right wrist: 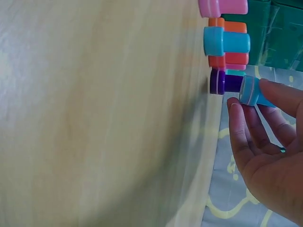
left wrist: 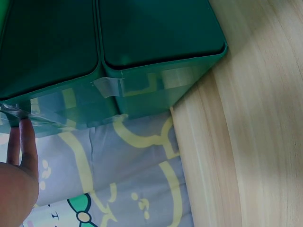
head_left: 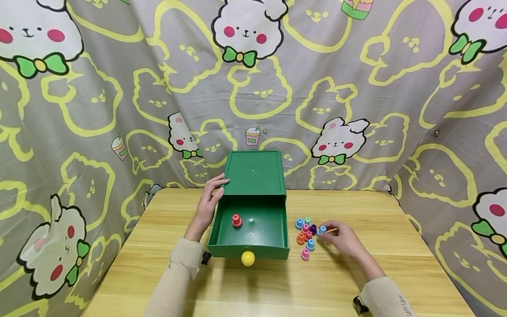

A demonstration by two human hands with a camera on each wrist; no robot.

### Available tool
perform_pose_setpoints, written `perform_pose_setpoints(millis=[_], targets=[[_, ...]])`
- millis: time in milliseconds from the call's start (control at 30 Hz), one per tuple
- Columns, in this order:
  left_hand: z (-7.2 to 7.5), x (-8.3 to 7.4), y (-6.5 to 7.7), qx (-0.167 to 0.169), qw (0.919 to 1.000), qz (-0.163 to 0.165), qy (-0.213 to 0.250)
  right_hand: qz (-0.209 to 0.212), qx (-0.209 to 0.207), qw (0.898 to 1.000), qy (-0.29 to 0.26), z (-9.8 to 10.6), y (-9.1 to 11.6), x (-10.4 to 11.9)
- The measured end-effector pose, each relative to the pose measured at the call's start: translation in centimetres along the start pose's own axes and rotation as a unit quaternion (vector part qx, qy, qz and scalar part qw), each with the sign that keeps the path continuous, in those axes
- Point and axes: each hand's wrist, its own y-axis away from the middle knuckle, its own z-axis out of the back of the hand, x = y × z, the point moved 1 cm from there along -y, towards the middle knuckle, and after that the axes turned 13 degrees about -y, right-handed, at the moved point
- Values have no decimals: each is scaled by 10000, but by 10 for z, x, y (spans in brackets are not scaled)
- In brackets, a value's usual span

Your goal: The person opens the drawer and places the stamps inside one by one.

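Note:
On the table stands a green drawer box [head_left: 255, 174] with its drawer [head_left: 253, 252] pulled out, a yellow ball knob [head_left: 248, 259] on the front. One red toy stamp [head_left: 236, 221] stands inside the drawer, toward the left. My left hand [head_left: 206, 208] rests against the box's left side, fingers extended; the left wrist view shows two fingers [left wrist: 28, 146] touching that side. To the right of the drawer, my right hand [head_left: 343, 240] pinches a blue toy stamp [right wrist: 249, 90] between thumb and fingers, its base raised off the tabletop beside a purple stamp [right wrist: 226, 82].
Several small stamps in pink, orange, red, blue and mint stand clustered right of the drawer, including a pink one [head_left: 305, 254] nearest the front. The wooden table [head_left: 328, 290] reaches back to a patterned curtain [head_left: 253, 97]. Clear tape [left wrist: 108, 87] runs along the box's side.

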Motion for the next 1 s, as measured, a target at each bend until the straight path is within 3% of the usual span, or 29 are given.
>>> perform_pose_setpoints(millis=[600, 1000], targets=[[2, 2, 0, 11, 10000, -45, -17, 330, -357, 9988, 1, -1, 6, 25], [1, 2, 1, 18, 10000, -42, 3, 772, -380, 9962, -122, -7, 13, 64]])
